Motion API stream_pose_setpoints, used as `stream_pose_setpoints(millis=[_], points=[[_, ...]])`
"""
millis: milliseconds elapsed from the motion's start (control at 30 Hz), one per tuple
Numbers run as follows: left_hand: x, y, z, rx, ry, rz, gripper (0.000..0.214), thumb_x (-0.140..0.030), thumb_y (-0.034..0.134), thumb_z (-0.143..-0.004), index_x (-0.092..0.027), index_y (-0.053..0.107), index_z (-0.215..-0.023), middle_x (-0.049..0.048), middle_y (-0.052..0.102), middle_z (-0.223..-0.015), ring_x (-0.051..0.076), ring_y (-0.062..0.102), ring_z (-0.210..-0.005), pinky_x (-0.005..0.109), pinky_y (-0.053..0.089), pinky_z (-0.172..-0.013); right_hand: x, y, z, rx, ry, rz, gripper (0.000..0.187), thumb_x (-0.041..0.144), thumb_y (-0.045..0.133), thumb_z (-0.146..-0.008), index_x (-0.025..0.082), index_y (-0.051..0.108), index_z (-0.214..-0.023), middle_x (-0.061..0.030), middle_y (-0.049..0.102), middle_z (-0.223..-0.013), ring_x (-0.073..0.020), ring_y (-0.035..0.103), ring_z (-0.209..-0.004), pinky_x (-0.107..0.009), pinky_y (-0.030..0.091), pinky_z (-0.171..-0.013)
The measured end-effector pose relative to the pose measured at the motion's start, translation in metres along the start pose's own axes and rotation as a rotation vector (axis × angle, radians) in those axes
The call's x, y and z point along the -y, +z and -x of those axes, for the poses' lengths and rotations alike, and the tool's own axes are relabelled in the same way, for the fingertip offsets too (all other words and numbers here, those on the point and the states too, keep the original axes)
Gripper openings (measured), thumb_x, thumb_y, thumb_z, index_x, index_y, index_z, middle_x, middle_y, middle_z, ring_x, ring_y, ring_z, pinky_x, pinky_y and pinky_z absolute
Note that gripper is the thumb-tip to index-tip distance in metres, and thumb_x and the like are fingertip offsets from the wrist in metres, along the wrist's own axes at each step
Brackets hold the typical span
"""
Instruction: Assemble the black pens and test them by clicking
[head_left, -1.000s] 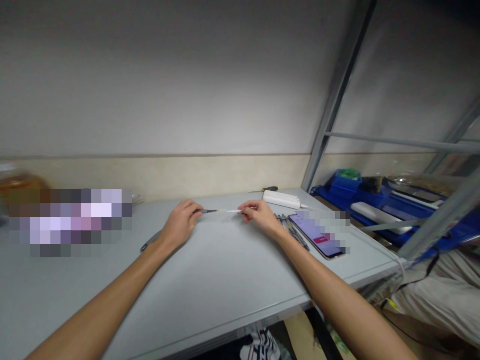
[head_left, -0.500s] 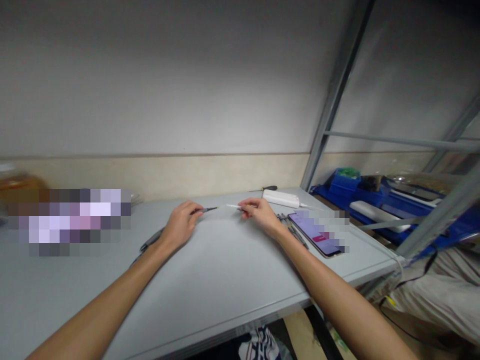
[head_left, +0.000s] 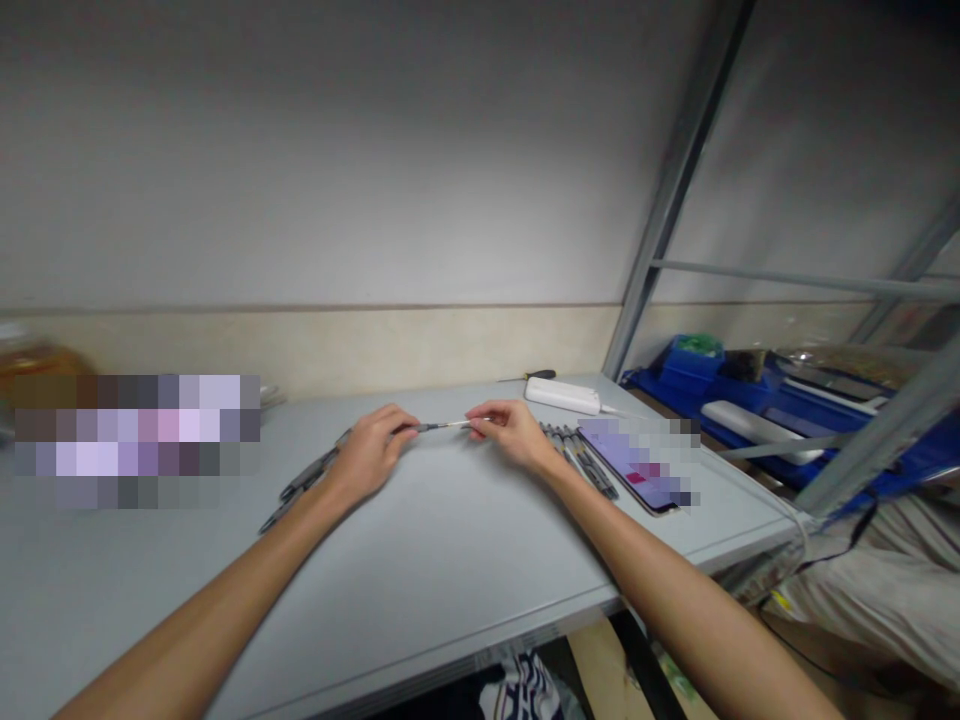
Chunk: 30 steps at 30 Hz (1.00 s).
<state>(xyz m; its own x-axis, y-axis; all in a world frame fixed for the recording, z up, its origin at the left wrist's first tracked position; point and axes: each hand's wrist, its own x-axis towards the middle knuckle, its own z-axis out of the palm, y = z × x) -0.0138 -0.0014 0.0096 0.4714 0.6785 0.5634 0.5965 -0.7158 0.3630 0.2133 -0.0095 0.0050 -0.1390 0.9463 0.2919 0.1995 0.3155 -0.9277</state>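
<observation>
Grey surface, phone on it | left hand pinches dark pen part, well left of phone | right hand, nearer phone, pinches pale rod lined up with it; whether joined, cannot tell | pens beside phone's left edge | white block behind phone
</observation>
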Motion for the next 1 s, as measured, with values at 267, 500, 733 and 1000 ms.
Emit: stream_pose_setpoints(millis=[267,500,733,1000], points=[[-0.007,-0.003,-0.001,-0.035,0.056,0.002,0.016,-0.023,0.048,-0.083,-0.018,0.063,-0.084,0.0051,0.062,-0.084,0.017,0.055,-0.082,0.032,0.044,-0.077,0.002,0.005,0.004,0.111,0.078,-0.119,0.030,0.030,0.066,-0.068,0.011,0.064,-0.091,-0.0009,0.064,-0.061,-0.0100,0.057,-0.051,-0.024,0.046,-0.055],[-0.007,-0.007,-0.003,-0.078,0.085,-0.007,0.015,-0.022,0.050,-0.082,-0.018,0.064,-0.083,0.0053,0.062,-0.086,0.018,0.056,-0.083,0.033,0.043,-0.079,0.005,0.008,0.008,0.261,0.226,-0.297,0.038,0.039,0.050,-0.083,0.012,0.056,-0.107,0.0024,0.058,-0.053,-0.0070,0.048,-0.039,-0.019,0.039,-0.042],[-0.005,-0.002,-0.001,-0.086,0.032,0.078,0.013,-0.023,0.052,-0.080,-0.017,0.063,-0.083,0.0055,0.062,-0.084,0.018,0.056,-0.081,0.031,0.044,-0.076,0.009,0.001,0.008,0.313,0.135,-0.292,0.036,0.037,0.070,-0.067,0.014,0.055,-0.090,-0.0013,0.066,-0.063,-0.0103,0.058,-0.049,-0.023,0.047,-0.052],[-0.013,-0.004,-0.001,-0.115,0.039,0.080,0.012,-0.022,0.051,-0.081,-0.018,0.062,-0.083,0.0054,0.060,-0.084,0.017,0.056,-0.082,0.031,0.045,-0.076,0.008,-0.003,0.006,0.314,0.260,-0.154,0.051,0.057,0.041,-0.082,0.010,0.059,-0.090,-0.0030,0.062,-0.051,-0.0096,0.052,-0.038,-0.018,0.038,-0.035]])
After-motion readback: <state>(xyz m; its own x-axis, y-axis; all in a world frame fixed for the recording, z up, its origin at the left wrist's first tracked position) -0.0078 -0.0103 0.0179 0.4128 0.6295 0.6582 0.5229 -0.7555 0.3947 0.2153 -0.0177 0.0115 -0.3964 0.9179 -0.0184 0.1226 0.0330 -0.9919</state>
